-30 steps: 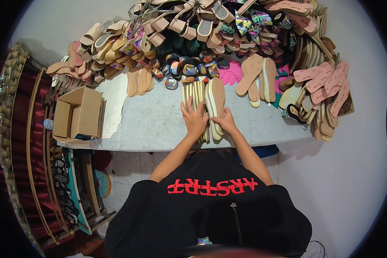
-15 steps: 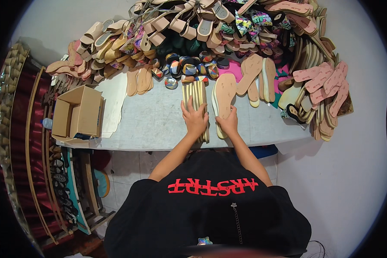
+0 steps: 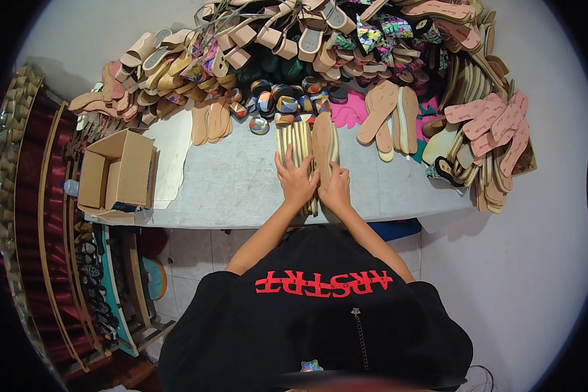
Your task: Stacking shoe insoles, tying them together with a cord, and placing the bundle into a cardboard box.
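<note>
A row of shoe soles [image 3: 295,138] stands on edge at the middle of the table, pale edges upward. My left hand [image 3: 298,183] lies over its near part, fingers spread along the top and left side, holding the row together. Just right of the row, my right hand [image 3: 336,189] grips tan soles [image 3: 323,147] with pale edges by their near end. These soles lean nearly upright against the row. Colourful patterned sandal straps [image 3: 287,104] touch the far end of the row.
Sandals [image 3: 310,42] are heaped along the table's back. Loose tan soles [image 3: 380,112] lie right of centre, and pink-topped soles [image 3: 496,124] are piled farther right. An opened cardboard box [image 3: 117,173] sits at the left beside white sheets [image 3: 173,157]. Racks of footwear stand left of the table.
My right hand has moved left and tilted its soles from lying face up to nearly on edge, against the row. My left hand stays on the row.
</note>
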Demonstrator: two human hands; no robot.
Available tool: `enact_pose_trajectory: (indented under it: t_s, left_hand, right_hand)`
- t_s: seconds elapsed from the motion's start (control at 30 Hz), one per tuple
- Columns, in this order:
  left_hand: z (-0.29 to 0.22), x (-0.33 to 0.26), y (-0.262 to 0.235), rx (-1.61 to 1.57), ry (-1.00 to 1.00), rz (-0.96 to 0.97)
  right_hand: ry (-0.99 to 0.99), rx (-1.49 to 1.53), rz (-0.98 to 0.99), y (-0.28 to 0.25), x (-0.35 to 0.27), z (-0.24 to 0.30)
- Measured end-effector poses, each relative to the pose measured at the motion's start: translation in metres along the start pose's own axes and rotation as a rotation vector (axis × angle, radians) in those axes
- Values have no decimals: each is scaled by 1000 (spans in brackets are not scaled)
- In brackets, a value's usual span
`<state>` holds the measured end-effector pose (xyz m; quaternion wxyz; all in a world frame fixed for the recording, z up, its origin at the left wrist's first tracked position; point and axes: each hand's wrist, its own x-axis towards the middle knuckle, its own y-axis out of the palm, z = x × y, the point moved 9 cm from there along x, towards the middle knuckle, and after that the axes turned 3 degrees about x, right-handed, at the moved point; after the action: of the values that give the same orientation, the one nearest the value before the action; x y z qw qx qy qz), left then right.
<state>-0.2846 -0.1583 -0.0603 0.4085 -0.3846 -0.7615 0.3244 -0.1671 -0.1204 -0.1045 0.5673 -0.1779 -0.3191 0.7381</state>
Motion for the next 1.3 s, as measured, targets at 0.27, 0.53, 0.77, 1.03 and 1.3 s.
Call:
enact_pose_trajectory:
  t_s: [0.27, 0.53, 0.77, 1.03, 1.3]
  left_hand:
    - [3, -2, 5, 1, 1, -5]
    - [-1, -4, 0, 5, -1, 24]
    - [1, -2, -4, -94, -12, -15]
    - [10, 3, -5, -199, 113, -5]
    - [92, -7, 33, -840, -369, -57]
  right_hand:
    - [-36, -68, 89, 1, -4, 9]
    - [23, 535, 296, 27, 5, -31]
    - [64, 444, 218, 36, 22, -49]
    - [15, 449, 198, 35, 42, -49]
    - [-10, 373, 270, 47, 67, -68]
